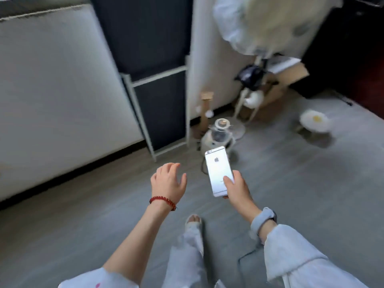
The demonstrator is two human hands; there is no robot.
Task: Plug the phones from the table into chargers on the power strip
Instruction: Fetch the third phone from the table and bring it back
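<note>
My right hand (pixel 236 187) grips a silver phone (pixel 218 170) by its lower end, back side up, held out over the grey floor. To its left my left hand (pixel 169 181) hovers with fingers spread and nothing in it; a red bead bracelet circles that wrist. No power strip, charger or table shows in this view. The picture is blurred by motion.
A dark cabinet with a white frame (pixel 164 113) stands against the wall ahead. A small white appliance with a glass top (pixel 218 134) and a fan base sit on the floor beyond the phone. A cardboard box (pixel 276 88) and a white round object (pixel 314 121) lie to the right. My foot (pixel 193 222) is below.
</note>
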